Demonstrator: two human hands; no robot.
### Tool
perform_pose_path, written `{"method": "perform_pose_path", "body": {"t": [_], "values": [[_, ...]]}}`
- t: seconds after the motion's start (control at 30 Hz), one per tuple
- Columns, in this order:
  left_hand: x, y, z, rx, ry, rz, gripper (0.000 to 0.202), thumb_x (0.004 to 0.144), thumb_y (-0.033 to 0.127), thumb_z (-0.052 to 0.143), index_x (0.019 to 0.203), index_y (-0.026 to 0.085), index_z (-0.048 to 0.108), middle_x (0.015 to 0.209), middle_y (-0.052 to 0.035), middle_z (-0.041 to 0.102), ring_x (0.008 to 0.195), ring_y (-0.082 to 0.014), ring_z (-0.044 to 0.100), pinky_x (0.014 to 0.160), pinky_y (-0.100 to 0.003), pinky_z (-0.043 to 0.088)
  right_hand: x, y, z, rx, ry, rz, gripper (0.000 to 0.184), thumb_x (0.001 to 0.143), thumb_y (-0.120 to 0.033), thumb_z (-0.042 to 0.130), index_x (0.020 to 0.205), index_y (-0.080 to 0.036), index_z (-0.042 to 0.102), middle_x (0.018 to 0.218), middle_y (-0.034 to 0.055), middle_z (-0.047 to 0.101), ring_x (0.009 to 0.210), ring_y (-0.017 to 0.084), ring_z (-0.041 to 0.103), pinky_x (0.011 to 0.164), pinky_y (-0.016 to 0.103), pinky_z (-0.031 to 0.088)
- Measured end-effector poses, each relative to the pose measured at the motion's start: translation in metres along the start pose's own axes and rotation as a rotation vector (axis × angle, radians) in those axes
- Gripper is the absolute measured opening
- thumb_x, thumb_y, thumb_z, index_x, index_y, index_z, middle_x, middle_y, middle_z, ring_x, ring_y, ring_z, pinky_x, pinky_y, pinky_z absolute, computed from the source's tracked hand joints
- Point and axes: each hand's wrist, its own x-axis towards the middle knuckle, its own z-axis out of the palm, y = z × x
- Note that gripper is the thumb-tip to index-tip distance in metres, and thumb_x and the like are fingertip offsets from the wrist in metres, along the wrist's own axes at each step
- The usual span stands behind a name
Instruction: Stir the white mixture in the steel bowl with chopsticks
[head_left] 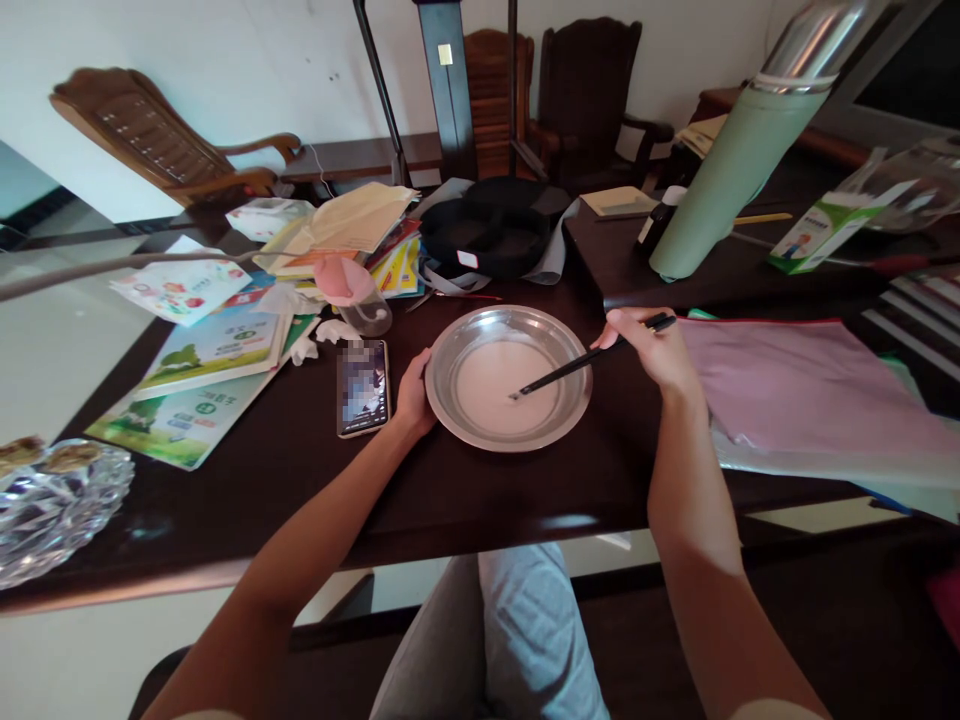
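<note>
A round metal bowl (444, 395) stands on the dark table, with a smooth whitish mixture (499, 375) in its bottom. My left hand (415, 395) grips the bowl's left rim, its fingers partly hidden along the side. In my right hand (646, 345) is a pair of black chopsticks (571, 366), slanting down to the left over the bowl's right rim. Their tips touch the whitish mixture near its middle. A phone (363, 388) with a lit, partly blurred screen lies just left of my left hand.
Workbooks (202, 350) and a pink-lidded cup (364, 300) are at left, beyond a glass dish (64, 510). Behind the bowl sits a black divided tray (487, 225). A green thermos (742, 170) rises at right, above a pink folder (810, 385).
</note>
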Motion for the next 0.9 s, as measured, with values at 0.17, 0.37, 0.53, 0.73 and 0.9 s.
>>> {"method": "perform_pose_path", "body": {"t": [0.17,0.37,0.53,0.73,0.9], "values": [[0.000,0.000,0.000,-0.005,-0.017,0.032,0.024,0.076,0.042,0.075,0.084,0.019,0.071,0.084,-0.0051,0.079,0.096,-0.0315,0.076,0.091,-0.042,0.061,0.001,-0.004,0.017,-0.004,-0.202,-0.038,0.048,0.083,-0.071,0.071,0.068,-0.027,0.079,0.074,0.0030,0.079,0.079,0.023,0.074,0.082,0.037,0.055],[0.000,0.000,-0.001,0.009,-0.028,0.003,0.029,0.075,0.046,0.076,0.086,0.020,0.071,0.085,-0.0061,0.079,0.095,-0.0332,0.077,0.090,-0.045,0.061,0.001,0.001,0.004,-0.036,0.041,-0.016,0.049,0.082,-0.072,0.072,0.060,-0.028,0.075,0.067,0.0019,0.076,0.073,0.023,0.071,0.084,0.040,0.054],[0.000,0.000,0.000,-0.006,-0.016,0.012,0.026,0.075,0.044,0.076,0.084,0.020,0.071,0.084,-0.0055,0.079,0.096,-0.0331,0.077,0.090,-0.044,0.061,0.000,-0.002,0.009,0.004,-0.153,0.008,0.047,0.083,-0.071,0.071,0.062,-0.029,0.077,0.070,0.0014,0.077,0.075,0.023,0.073,0.084,0.038,0.054],[0.001,-0.001,0.000,-0.011,-0.015,0.012,0.026,0.075,0.044,0.076,0.085,0.020,0.071,0.084,-0.0059,0.079,0.097,-0.0331,0.076,0.090,-0.043,0.061,0.001,-0.003,0.015,-0.040,-0.089,-0.031,0.047,0.082,-0.072,0.071,0.067,-0.028,0.079,0.075,0.0024,0.079,0.081,0.023,0.073,0.085,0.038,0.054],[0.002,-0.001,-0.001,-0.005,-0.013,0.003,0.028,0.075,0.046,0.077,0.086,0.020,0.071,0.084,-0.0051,0.079,0.095,-0.0328,0.077,0.089,-0.044,0.061,0.001,0.002,-0.001,-0.002,0.023,0.018,0.046,0.081,-0.069,0.074,0.057,-0.029,0.074,0.064,0.0013,0.075,0.071,0.023,0.071,0.083,0.040,0.054]]}}
